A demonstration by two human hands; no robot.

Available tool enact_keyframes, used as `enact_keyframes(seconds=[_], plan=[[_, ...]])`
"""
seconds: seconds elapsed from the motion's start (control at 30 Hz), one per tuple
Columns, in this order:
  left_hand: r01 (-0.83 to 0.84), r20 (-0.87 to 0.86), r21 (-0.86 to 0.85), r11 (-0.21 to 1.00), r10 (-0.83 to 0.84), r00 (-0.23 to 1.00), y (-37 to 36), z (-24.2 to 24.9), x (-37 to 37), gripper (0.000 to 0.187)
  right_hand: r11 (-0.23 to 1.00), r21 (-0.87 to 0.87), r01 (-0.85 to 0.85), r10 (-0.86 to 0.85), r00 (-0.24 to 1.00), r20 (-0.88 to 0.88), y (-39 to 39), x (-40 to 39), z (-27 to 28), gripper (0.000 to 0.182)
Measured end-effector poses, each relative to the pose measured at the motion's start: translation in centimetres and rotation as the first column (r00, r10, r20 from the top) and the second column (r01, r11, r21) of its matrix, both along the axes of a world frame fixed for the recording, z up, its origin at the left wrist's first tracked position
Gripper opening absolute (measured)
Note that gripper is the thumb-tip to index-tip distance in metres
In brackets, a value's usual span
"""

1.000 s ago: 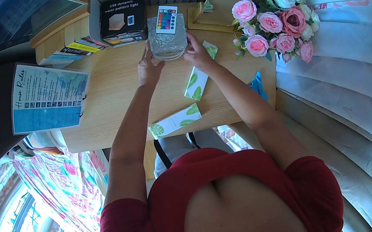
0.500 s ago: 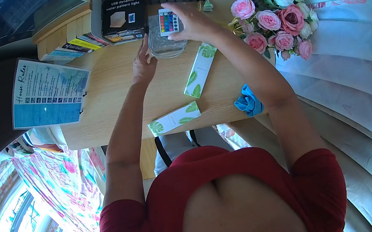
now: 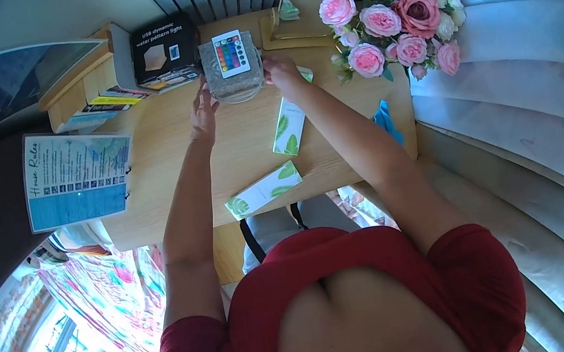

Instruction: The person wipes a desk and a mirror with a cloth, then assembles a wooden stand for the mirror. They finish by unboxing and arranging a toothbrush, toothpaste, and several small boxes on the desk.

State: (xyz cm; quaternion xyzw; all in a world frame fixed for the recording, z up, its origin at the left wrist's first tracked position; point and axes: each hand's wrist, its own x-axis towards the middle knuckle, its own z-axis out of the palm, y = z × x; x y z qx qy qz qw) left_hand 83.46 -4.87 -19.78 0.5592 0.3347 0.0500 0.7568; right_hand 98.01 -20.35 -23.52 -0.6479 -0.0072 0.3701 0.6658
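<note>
A clear, greyish plastic container (image 3: 226, 90) is between my two hands near the back of the desk. On top of it lies a white remote control (image 3: 231, 54) with rows of coloured buttons. My left hand (image 3: 203, 114) has its fingers against the container's left side. At the right edge, my right hand (image 3: 282, 75) grips it with curled fingers, partly hidden from view. Just left of the container stands a black box (image 3: 164, 52) labelled "USB dynamic water pattern light". A white box with green leaves (image 3: 289, 127) lies partly under my right forearm.
A second leaf-printed box (image 3: 263, 190) lies near the desk's front edge. A blue cloth (image 3: 386, 121) is at the right. Books (image 3: 90, 96) and a House Rules sheet (image 3: 76, 173) stand left. Pink and white flowers (image 3: 397, 19) and a gold tray (image 3: 301, 20) are at the back right.
My right hand has let go of the remote, which now rests on the container, and has moved down to the container's right side. The view has shifted slightly.
</note>
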Motion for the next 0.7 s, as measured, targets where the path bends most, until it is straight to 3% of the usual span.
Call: enact_keyframes(seconds=[0.07,0.13,0.27,0.37,0.43,0.57,0.63,0.67,0.7], plan=[[-0.010,-0.035,-0.021,1.000,0.009,0.999,-0.3,0.4,0.2,0.055,0.983,-0.180,-0.023,0.023,1.000,-0.002,1.1,-0.1,0.5,0.020],[-0.085,0.005,-0.117,0.990,0.086,0.996,-0.4,0.1,0.3,0.050,0.995,-0.101,0.008,-0.005,1.000,0.030,1.1,-0.5,0.4,0.024],[-0.135,0.008,-0.145,0.980,0.138,0.990,-0.6,-0.8,0.1,0.047,0.998,0.031,0.058,-0.060,0.994,0.086,1.0,-1.1,0.7,0.035],[-0.132,0.049,-0.199,0.971,0.144,0.988,-1.2,-1.4,0.0,0.061,0.998,0.009,0.059,-0.060,0.996,0.071,1.2,-1.2,3.2,0.039],[-0.250,0.079,-0.296,0.922,0.284,0.955,-1.9,-1.7,0.4,0.068,0.998,0.025,0.052,-0.054,0.997,0.064,1.5,-1.0,3.3,0.040],[-0.410,0.123,-0.292,0.864,0.459,0.880,-2.9,-1.7,2.7,0.073,0.997,0.030,0.075,-0.075,0.997,0.002,2.3,-0.8,4.8,0.043],[-0.631,0.005,-0.226,0.742,0.649,0.761,-3.5,0.2,4.4,0.076,0.996,0.039,0.074,-0.076,0.996,0.039,2.6,-0.6,3.0,0.044],[-0.636,0.004,-0.228,0.738,0.653,0.757,-3.9,1.0,4.8,0.076,0.996,0.049,0.077,-0.081,0.994,0.076,2.7,-0.5,1.9,0.046],[-0.671,-0.078,-0.333,0.663,0.689,0.720,-4.2,1.8,5.2,0.074,0.996,0.048,0.071,-0.074,0.994,0.078,2.8,-0.3,1.3,0.046]])
